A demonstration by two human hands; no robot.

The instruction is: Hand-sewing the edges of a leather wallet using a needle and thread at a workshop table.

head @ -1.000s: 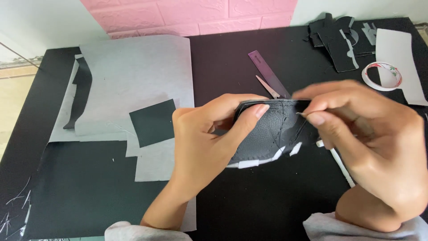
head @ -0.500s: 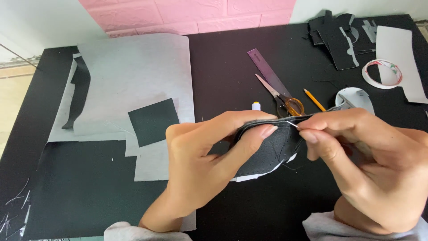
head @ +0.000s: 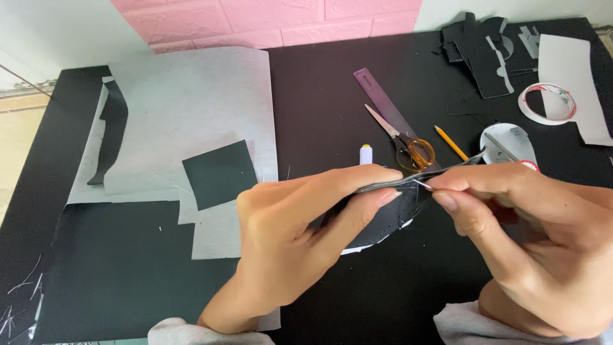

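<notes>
My left hand point(head: 300, 236) pinches a dark, curved piece of black material point(head: 389, 220) with a row of small holes, holding it flat and edge-on above the black table. My right hand point(head: 530, 236) meets it from the right, thumb and forefinger pinched on a thin needle point(head: 421, 184) at the piece's upper edge. The piece's far tip point(head: 472, 158) sticks out past my right fingers. Any thread is too fine to see.
Behind the hands lie scissors with amber handles point(head: 402, 144), a purple ruler point(head: 377, 96), an orange pencil point(head: 451, 142), a small white spool point(head: 366, 154) and a tape roll point(head: 546, 103). Grey paper sheets point(head: 185, 115) and a black square point(head: 219, 174) lie left; black offcuts point(head: 479, 45) far right.
Both hands have dropped lower and the piece has turned from facing me to lying edge-on. The scissors, pencil and spool behind have come into view.
</notes>
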